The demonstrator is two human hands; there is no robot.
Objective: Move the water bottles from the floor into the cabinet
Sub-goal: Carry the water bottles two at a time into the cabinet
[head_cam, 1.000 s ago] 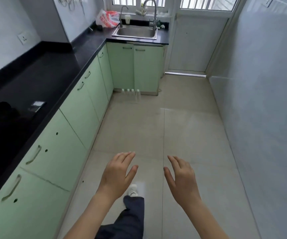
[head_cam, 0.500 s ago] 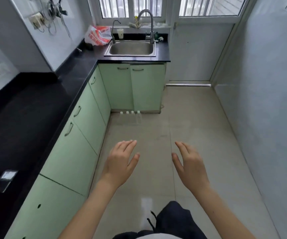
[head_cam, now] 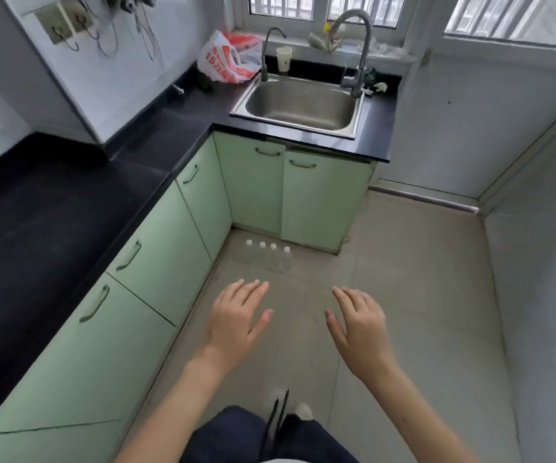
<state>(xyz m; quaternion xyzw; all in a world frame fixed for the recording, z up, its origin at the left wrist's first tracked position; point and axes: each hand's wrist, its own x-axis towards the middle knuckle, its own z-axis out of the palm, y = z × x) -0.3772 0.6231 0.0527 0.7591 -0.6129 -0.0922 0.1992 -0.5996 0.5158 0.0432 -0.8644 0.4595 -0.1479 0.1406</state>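
Left hand (head_cam: 236, 315) and right hand (head_cam: 358, 325): both empty, palms down, fingers spread and relaxed. They are held out in the air, short of the pale green two-door cabinet (head_cam: 323, 202) under the steel sink (head_cam: 300, 105).

Four clear plastic water bottles with white caps (head_cam: 267, 253) stand upright in a row on the floor. They are just in front of that cabinet's left door, near the corner it makes with the side run of cupboards. Both doors look closed.

Step in hand, as I judge it: the approach, nothing gripped yet.

To do it well:
- Crouch before the cabinet.
- Pull the curved door handle (head_cam: 302, 165) of the right door first (that door looks clear of the row; the left one may sweep into the bottles).
- Take each bottle round its body, not by the cap.

The bottles are nearly see-through against the floor, so the caps are the better guide. Fill level: cannot tell.
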